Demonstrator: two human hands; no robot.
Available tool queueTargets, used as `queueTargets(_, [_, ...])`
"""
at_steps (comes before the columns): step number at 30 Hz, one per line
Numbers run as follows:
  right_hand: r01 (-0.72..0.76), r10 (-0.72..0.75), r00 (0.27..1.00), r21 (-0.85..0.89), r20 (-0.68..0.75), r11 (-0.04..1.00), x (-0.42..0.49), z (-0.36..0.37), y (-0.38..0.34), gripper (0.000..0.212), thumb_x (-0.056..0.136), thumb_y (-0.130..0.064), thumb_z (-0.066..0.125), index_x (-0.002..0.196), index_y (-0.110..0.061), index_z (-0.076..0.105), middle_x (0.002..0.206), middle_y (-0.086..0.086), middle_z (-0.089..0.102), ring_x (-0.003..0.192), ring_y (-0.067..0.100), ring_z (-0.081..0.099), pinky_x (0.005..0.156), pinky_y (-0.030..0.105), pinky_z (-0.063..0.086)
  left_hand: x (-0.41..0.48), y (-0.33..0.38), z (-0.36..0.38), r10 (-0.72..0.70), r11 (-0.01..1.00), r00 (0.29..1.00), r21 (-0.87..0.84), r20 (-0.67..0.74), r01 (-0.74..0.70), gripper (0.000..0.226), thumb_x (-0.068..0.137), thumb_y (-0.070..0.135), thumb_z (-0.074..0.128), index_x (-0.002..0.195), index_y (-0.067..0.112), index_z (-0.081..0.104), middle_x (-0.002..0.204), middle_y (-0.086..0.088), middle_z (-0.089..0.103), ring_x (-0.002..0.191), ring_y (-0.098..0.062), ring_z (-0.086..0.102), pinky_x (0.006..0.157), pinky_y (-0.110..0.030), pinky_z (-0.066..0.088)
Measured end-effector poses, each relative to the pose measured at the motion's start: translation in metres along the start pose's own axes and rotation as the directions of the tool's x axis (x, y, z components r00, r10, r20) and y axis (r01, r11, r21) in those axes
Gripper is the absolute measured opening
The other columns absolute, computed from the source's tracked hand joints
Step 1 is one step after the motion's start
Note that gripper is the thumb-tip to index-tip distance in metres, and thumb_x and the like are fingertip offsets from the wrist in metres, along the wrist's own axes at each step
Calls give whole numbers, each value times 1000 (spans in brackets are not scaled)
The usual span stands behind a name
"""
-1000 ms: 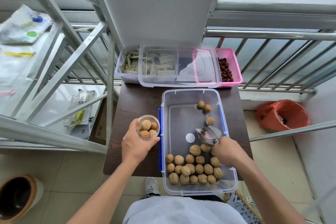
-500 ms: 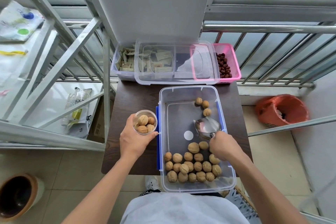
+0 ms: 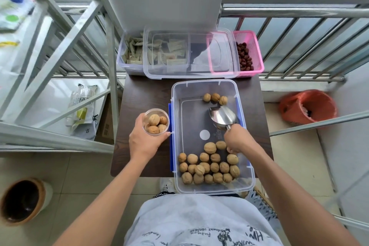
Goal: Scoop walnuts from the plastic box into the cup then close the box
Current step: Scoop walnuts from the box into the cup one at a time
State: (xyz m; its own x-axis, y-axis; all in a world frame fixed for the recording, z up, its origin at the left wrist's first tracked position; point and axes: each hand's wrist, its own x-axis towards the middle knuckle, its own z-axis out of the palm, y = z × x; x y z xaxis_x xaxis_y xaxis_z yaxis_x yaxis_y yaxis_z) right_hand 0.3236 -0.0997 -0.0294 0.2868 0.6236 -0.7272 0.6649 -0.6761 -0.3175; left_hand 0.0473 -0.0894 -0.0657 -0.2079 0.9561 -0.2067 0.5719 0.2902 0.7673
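A clear plastic box [image 3: 243,183] with blue side latches stands open on the dark table [image 3: 139,96]. Several walnuts [image 3: 207,166] lie at its near end and three walnuts [image 3: 215,98] at its far end. My right hand [image 3: 237,140] grips the handle of a metal scoop [image 3: 222,116], which sits empty inside the box, mouth toward the three far walnuts. My left hand [image 3: 144,142] holds a small clear cup [image 3: 156,122] with several walnuts in it, just left of the box. The box's clear lid [image 3: 191,75] lies across the containers behind.
Behind the box, under the lid, are a clear tub of paper packets [image 3: 132,54] and a pink basket of red dates [image 3: 249,54]. A metal railing [image 3: 299,12] runs behind the table. An orange bin [image 3: 308,108] stands on the floor right, a dark pot [image 3: 22,201] left.
The scoop has slid toward the far end of the box, closer to the three walnuts. The cup in my left hand has stayed beside the box.
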Motion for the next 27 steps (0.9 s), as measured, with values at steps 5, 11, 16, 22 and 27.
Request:
queueTargets(5, [-3, 1, 999, -49, -40, 999, 13, 3, -6, 22, 96, -8, 42, 102, 1, 61, 89, 16, 56, 79, 31, 54, 67, 33, 43, 1, -2, 1, -9, 1000, 1000, 4, 0, 9, 85, 55, 41, 97, 126, 37, 51, 111, 18, 58, 105, -7, 57, 88, -24, 42])
queueTargets(11, [-13, 5, 995, -88, -95, 996, 26, 14, -1, 30, 98, -14, 44, 115, 3, 61, 117, 21, 66, 103, 36, 61, 75, 36, 45, 1, -2, 4, -24, 1000, 1000, 16, -2, 24, 88, 55, 43, 97, 129, 37, 49, 114, 15, 59, 107, -10, 57, 90, -26, 43])
queueTargets(16, [-23, 17, 990, -44, -142, 999, 35, 13, -6, 26, 98, -16, 49, 117, 0, 58, 119, 22, 65, 93, 34, 58, 73, 35, 42, 1, -1, 4, -27, 1000, 1000, 14, 0, 27, 87, 56, 41, 97, 129, 37, 49, 112, 15, 58, 105, -10, 56, 89, -26, 43])
queueTargets(22, [-3, 0, 990, -15, -140, 1000, 45, 17, -11, 21, 95, -13, 50, 111, -1, 57, 114, 20, 66, 96, 35, 60, 76, 38, 46, 1, 0, 5, -24, 1000, 1000, 3, -10, 24, 88, 56, 41, 97, 130, 36, 49, 112, 14, 59, 106, -11, 57, 90, -26, 44])
queueTargets(27, [54, -44, 995, 113, -93, 992, 53, 23, -5, 23, 95, -14, 47, 109, -4, 62, 107, 18, 68, 97, 36, 64, 81, 43, 54, 2, -1, 5, -26, 1000, 1000, 6, -7, 26, 90, 54, 44, 97, 130, 36, 49, 114, 16, 59, 110, -14, 59, 95, -31, 48])
